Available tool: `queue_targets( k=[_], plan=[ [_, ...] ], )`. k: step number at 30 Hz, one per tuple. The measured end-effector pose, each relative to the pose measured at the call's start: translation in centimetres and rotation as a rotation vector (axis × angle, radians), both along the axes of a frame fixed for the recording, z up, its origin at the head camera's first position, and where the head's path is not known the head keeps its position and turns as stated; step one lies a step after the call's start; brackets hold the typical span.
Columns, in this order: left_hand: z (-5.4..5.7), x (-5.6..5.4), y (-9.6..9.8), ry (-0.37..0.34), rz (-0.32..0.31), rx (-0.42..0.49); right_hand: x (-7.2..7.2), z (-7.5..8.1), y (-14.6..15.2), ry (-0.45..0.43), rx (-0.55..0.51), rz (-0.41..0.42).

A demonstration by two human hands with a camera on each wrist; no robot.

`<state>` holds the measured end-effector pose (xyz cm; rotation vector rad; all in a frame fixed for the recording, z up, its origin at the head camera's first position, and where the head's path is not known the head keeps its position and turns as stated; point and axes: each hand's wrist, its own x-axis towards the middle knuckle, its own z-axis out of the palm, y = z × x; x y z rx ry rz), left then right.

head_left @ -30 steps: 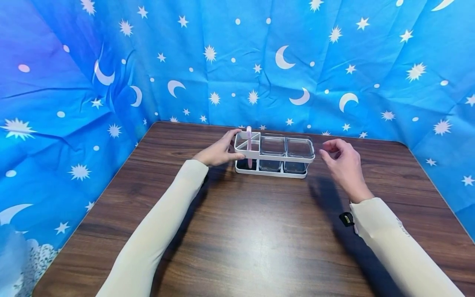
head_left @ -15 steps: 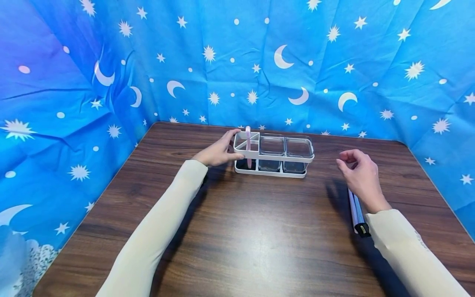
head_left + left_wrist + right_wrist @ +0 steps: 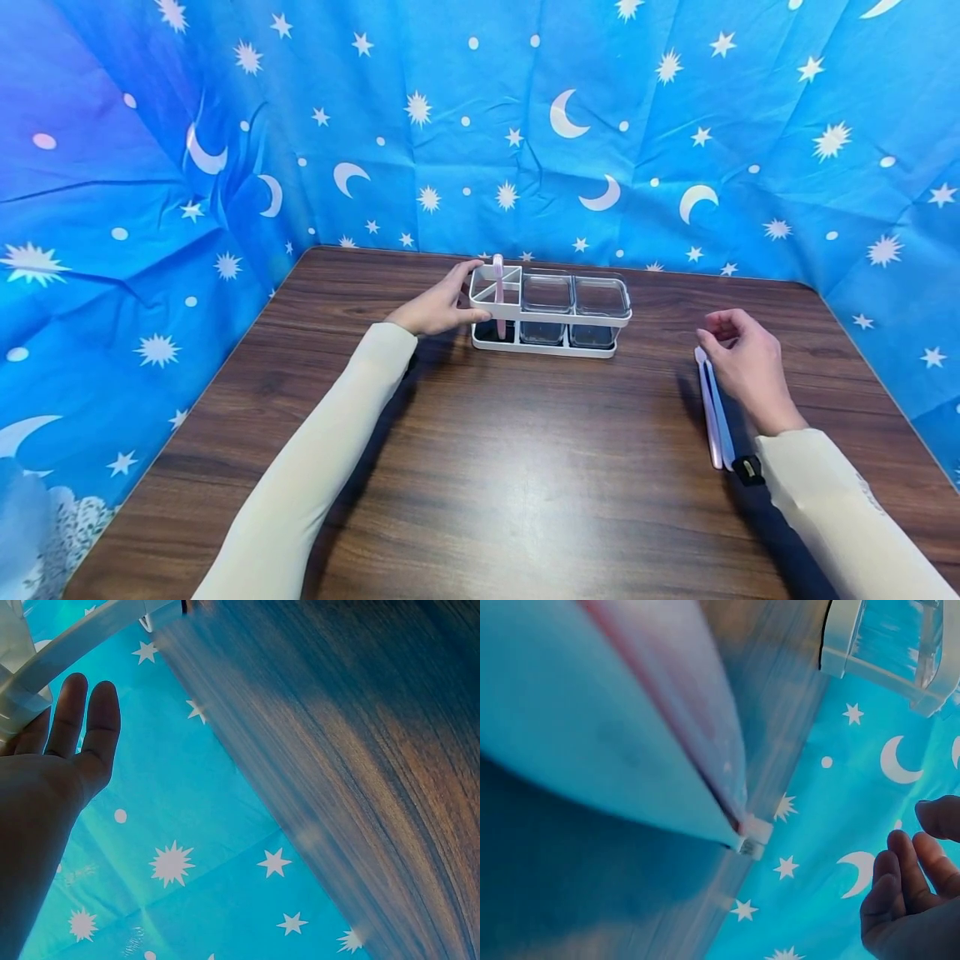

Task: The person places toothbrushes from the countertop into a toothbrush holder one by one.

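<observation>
Both hands (image 3: 435, 309) (image 3: 750, 364) forward, well apart

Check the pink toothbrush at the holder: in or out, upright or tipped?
In and upright: in the head view, the pink toothbrush stands in the holder, its top above the upper rim.

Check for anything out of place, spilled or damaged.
No spill or damage shows. A slim lavender toothbrush and a slim blue toothbrush lie loose on the brown wooden table near the right hand; slightly odd, perhaps, since a pink toothbrush stands in the white plastic rack.
</observation>
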<state>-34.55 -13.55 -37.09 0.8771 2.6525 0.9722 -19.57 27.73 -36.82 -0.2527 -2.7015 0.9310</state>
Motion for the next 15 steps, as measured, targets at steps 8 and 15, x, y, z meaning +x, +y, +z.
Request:
queue_targets(
  k=[8, 15],
  plan=[
    [-0.1, -0.1, 0.1, 0.001, -0.01, 0.01, 0.4, -0.3, 1.0, -0.051, 0.013, -0.025],
    [-0.1, -0.1, -0.1, 0.008, -0.004, -0.008, 0.6, -1.0, 1.7, -0.106, 0.037, -0.016]
  ],
)
